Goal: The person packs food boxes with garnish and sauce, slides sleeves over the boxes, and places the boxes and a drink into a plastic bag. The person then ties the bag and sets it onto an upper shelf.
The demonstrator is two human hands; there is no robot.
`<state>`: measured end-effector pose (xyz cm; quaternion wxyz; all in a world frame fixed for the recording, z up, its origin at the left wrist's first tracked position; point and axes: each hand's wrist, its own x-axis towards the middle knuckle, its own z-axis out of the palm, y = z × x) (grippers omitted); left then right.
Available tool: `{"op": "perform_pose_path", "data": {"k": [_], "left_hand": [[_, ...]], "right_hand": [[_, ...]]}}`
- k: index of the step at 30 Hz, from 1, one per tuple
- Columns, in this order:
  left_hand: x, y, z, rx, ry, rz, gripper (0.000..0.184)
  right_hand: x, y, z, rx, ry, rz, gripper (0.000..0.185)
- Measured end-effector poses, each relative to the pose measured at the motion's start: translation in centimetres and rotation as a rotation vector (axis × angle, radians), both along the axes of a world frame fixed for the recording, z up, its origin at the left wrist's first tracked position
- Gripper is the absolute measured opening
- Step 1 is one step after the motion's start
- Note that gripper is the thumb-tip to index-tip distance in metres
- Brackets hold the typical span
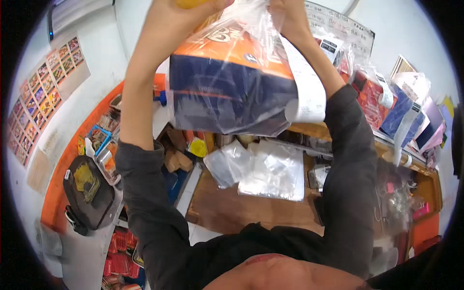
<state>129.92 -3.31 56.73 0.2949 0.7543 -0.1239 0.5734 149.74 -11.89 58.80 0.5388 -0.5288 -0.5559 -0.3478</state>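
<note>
A clear plastic bag point(227, 116) hangs raised in front of me, with an orange and navy box point(232, 87) inside it. My left hand point(205, 8) grips the gathered top of the bag at the left, partly cut off by the frame's upper edge. A yellow thing point(190, 3) shows beside that hand; its kind is unclear. On the other side, my right hand point(288, 18) is closed on the bag's top, its fingertips partly out of view. A long white receipt point(309, 92) dangles by the bag's right side, its lower end curled.
Below lies a brown wooden surface point(232, 212) with clear plastic sleeves point(273, 176). At left, a dark tray point(89, 193) stands near an orange-edged counter. More bagged packages point(372, 99) with receipts line the right shelf. Red packets point(118, 253) sit low at left; a whiteboard point(343, 29) is behind.
</note>
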Motion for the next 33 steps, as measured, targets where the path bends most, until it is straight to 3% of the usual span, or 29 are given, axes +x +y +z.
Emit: {"op": "perform_pose_path", "data": {"k": [1, 3, 5, 7, 9, 11, 13, 16, 19, 23, 25, 27, 28, 29, 31, 33], "left_hand": [[1.3, 1.0, 1.2, 0.014, 0.037, -0.063, 0.017], [4.5, 5.0, 3.2, 0.143, 0.24, -0.055, 0.034], [9.6, 10.6, 0.5, -0.011, 0.255, 0.119, 0.078], [12.9, 12.7, -1.6, -0.184, 0.294, 0.111, 0.09], [14.7, 12.7, -3.6, -0.35, 0.379, 0.158, 0.088], [18.8, 15.1, -5.3, -0.426, 0.22, 0.037, 0.091], [20.9, 15.7, -4.9, -0.372, 0.194, 0.033, 0.093], [23.1, 15.6, -4.2, -0.24, 0.326, 0.174, 0.098], [24.1, 14.5, -3.8, -0.126, 0.292, 0.312, 0.1], [26.7, 14.7, -5.0, -0.21, 0.28, 0.199, 0.108], [27.6, 14.4, -5.7, -0.107, 0.241, 0.248, 0.115], [26.8, 13.3, -5.9, -0.064, 0.315, 0.319, 0.116], [26.2, 12.9, -5.9, -0.01, 0.381, 0.395, 0.117], [25.6, 12.7, -5.8, -0.019, 0.391, 0.391, 0.117], [24.7, 13.0, -5.1, -0.144, 0.444, 0.055, 0.114], [24.3, 13.0, -5.6, -0.17, 0.39, 0.058, 0.113]], "right_hand": [[2.0, 1.6, 0.2, 0.0, -0.024, -0.064, 0.04], [5.8, 4.2, 0.0, -0.097, -0.024, -0.105, 0.034], [7.3, 6.0, -1.4, -0.09, -0.129, -0.153, 0.039], [10.2, 8.7, -3.6, -0.055, -0.202, -0.076, 0.039], [12.0, 8.2, -4.7, -0.313, -0.317, -0.284, 0.039], [13.4, 8.5, -4.8, -0.279, -0.34, -0.268, 0.039], [14.9, 9.0, -4.2, -0.255, -0.338, -0.262, 0.039], [17.7, 9.1, -3.9, -0.405, -0.363, -0.368, 0.039], [20.6, 9.5, -4.0, -0.547, -0.462, -0.469, 0.032], [19.9, 7.6, -3.1, -0.562, -0.233, -0.388, 0.036], [19.5, 5.9, -2.7, -0.573, -0.103, -0.349, 0.04], [20.3, 3.7, -2.9, -0.414, -0.423, -0.542, 0.053], [18.1, 1.6, -2.2, -0.515, -0.365, -0.615, 0.052], [16.6, 0.0, -2.0, -0.528, -0.36, -0.612, 0.052], [14.7, -2.5, -1.8, -0.505, -0.424, -0.578, 0.049], [13.4, -3.8, -1.3, -0.502, -0.458, -0.529, 0.048]]}}
